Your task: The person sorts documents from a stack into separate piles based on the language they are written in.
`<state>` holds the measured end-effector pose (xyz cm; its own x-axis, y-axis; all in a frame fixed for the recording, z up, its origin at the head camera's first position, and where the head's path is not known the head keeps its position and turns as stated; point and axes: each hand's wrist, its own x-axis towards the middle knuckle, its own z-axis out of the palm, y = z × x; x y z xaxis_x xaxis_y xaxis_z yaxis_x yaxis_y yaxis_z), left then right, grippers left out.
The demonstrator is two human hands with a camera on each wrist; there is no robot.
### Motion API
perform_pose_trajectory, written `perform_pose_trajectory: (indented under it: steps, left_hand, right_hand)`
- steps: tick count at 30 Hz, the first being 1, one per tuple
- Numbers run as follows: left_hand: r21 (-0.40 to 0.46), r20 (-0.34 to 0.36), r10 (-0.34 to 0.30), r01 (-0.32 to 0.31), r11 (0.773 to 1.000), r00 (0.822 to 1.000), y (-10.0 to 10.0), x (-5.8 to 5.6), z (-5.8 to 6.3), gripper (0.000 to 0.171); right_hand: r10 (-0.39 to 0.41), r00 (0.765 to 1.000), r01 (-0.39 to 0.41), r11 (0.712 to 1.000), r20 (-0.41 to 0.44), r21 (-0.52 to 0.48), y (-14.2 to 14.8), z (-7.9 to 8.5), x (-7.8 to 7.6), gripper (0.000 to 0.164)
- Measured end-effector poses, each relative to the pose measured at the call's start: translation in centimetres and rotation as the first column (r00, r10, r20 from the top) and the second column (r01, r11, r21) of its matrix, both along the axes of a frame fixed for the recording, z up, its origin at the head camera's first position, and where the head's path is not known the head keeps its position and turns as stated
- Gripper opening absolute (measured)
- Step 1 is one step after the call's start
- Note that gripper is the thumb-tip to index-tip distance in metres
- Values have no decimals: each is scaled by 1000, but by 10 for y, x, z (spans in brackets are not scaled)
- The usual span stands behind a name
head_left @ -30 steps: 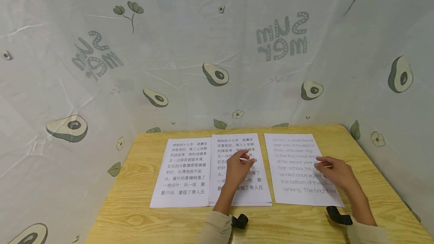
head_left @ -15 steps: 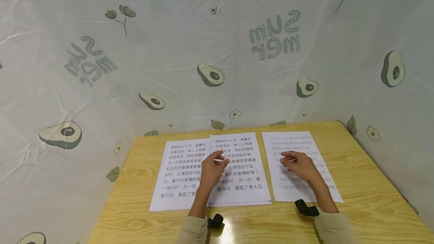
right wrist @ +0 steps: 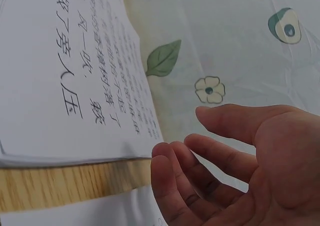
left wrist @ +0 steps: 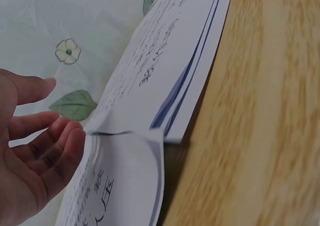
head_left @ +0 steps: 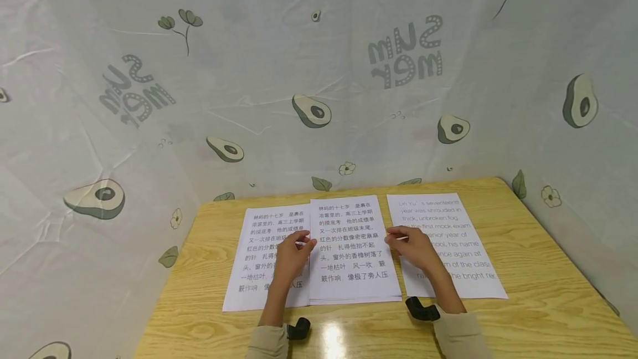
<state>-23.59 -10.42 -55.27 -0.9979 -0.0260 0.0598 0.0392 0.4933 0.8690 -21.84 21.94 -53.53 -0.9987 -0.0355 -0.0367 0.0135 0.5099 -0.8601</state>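
Three lots of white printed paper lie side by side. Large Chinese print covers the middle paper stack (head_left: 351, 254) and the left paper stack (head_left: 249, 265); the right sheet (head_left: 468, 259) bears English print. Over the left stack is my left hand (head_left: 289, 259), fingers loosely bent, fingertips at the middle stack's left edge. My right hand (head_left: 418, 248) is at that stack's right edge, partly covering the English sheet. In both wrist views the thumbs stand apart from the fingers and nothing is between them. Whether the fingertips touch the paper, I cannot tell.
The papers lie on a wood-grain table (head_left: 189, 314). Behind and beside it hangs a pale sheet (head_left: 259, 71) printed with avocados and leaves. A black wrist mount (head_left: 299, 328) sits at my left cuff, another black mount (head_left: 421, 309) at my right.
Both hands have moved left in the head view. The left went from over the middle stack to its left edge, the right from the English sheet's right side to the middle stack's right edge.
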Motion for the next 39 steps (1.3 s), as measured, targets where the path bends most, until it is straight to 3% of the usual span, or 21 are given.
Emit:
perform_pose_trajectory:
  steps: [12, 28, 39]
  left_hand:
    - [-30, 8, -7, 7, 1000, 1000, -9, -1, -12, 38]
    - [-148, 18, 4, -1, 989, 1000, -8, -5, -20, 38]
    - [-184, -11, -24, 22, 983, 1000, -6, -4, -19, 35]
  right_hand:
    - [-15, 1000, 14, 998, 11, 66, -4, -1, 3, 43]
    - [-9, 1000, 11, 982, -7, 190, -8, -8, 1, 43]
    - [8, 1000, -9, 976, 7, 218, -11, -12, 0, 45]
